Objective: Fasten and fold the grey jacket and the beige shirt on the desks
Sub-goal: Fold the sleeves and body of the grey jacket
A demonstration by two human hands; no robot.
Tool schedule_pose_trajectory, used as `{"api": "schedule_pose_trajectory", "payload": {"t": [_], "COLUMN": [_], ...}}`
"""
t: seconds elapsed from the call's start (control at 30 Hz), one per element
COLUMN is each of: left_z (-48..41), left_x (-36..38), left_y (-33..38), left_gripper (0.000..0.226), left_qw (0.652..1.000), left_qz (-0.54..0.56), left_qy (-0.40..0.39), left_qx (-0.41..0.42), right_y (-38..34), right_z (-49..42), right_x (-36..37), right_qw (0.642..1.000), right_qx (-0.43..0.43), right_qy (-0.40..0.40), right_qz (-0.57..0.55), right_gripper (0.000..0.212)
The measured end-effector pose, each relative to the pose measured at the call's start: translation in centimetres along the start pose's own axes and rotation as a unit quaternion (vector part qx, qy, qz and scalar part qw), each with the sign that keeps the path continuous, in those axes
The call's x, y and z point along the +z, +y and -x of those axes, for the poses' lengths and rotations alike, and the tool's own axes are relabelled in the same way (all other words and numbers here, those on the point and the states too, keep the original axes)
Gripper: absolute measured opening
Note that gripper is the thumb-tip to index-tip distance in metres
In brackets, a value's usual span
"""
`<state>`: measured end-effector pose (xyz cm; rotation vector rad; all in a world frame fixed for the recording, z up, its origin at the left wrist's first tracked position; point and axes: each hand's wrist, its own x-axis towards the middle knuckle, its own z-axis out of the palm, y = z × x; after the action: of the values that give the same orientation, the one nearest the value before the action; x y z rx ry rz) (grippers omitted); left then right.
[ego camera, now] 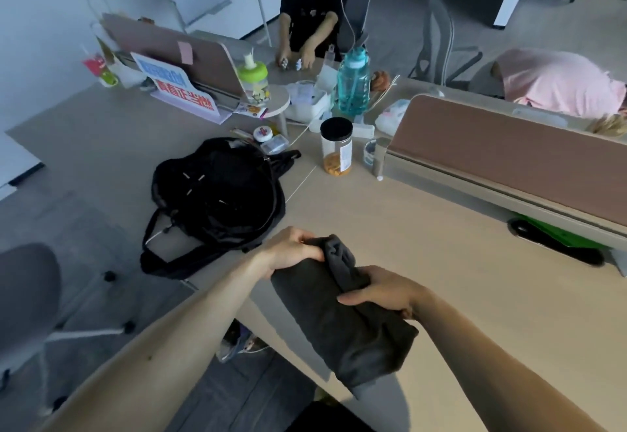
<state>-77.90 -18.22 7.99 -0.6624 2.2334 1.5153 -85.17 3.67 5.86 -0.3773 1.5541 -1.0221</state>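
The grey jacket (346,323) is bunched into a thick dark bundle over the near edge of the beige desk (475,279). My left hand (291,248) grips its far end, fingers curled round the fabric. My right hand (380,292) holds the bundle's middle from the right, fingers wrapped over the top. The lower end of the jacket hangs past the desk edge. No beige shirt is in view.
A black bag (217,201) lies just left of my hands. Behind it stand a black-lidded jar (336,146), a teal bottle (353,82) and a green bottle (254,78). Brown dividers (509,156) run along the right. A person sits at the far desk; a grey chair (23,296) stands at left.
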Motion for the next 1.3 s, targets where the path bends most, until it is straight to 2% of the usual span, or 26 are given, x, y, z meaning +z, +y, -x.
{"api": "schedule_pose_trajectory", "payload": {"t": [0.13, 0.33, 0.4, 0.47, 0.57, 0.7, 0.83, 0.9, 1.03, 1.17, 1.3], "left_z": [1.1, -0.9, -2.6, -5.3, -9.7, -13.7, -16.4, -17.2, -18.1, -18.8, -18.5], "left_x": [-2.4, -6.8, -8.7, -11.0, -14.2, -16.3, -16.6, -16.6, -16.9, -17.1, -17.0], "left_y": [-2.4, -5.1, -5.9, -7.0, -10.1, -13.6, -15.2, -15.7, -16.3, -16.6, -15.2], "left_gripper": [0.044, 0.047, 0.043, 0.043, 0.058, 0.084, 0.087, 0.077, 0.015, 0.024, 0.023], "left_qw": [0.999, 0.996, 0.996, 0.999, 0.982, 0.948, 0.914, 0.916, 0.923, 0.957, 0.987], "left_qz": [0.021, 0.080, 0.075, 0.029, -0.163, -0.304, -0.397, -0.395, -0.382, -0.289, -0.156], "left_qy": [0.043, -0.045, -0.044, 0.007, 0.081, 0.077, 0.073, 0.067, 0.038, -0.008, -0.045], "left_qx": [0.002, -0.019, -0.033, -0.031, -0.041, -0.064, -0.032, -0.020, 0.008, 0.006, -0.002], "right_y": [-0.4, -0.1, -0.1, -0.5, -1.8, -3.4, -3.8, -3.7, -3.9, -4.5, -5.1], "right_z": [-2.7, -5.3, -6.2, -7.3, -9.1, -12.2, -14.6, -15.3, -16.4, -17.4, -16.9], "right_x": [1.7, 3.0, 2.8, 2.5, 3.1, 4.8, 6.3, 6.9, 7.4, 7.2, 6.4], "right_qw": [0.999, 0.996, 0.992, 0.986, 0.974, 0.956, 0.929, 0.913, 0.901, 0.903, 0.895], "right_qx": [-0.031, -0.059, -0.057, -0.054, -0.051, -0.056, -0.037, -0.030, -0.012, -0.015, -0.029], "right_qy": [0.009, 0.062, 0.094, 0.135, 0.190, 0.259, 0.339, 0.367, 0.391, 0.391, 0.402], "right_qz": [-0.004, -0.032, -0.053, -0.084, -0.114, -0.127, -0.143, -0.173, -0.190, -0.178, -0.192], "right_gripper": [0.034, 0.033, 0.030, 0.027, 0.025, 0.022, 0.020, 0.021, 0.024, 0.026, 0.024]}}
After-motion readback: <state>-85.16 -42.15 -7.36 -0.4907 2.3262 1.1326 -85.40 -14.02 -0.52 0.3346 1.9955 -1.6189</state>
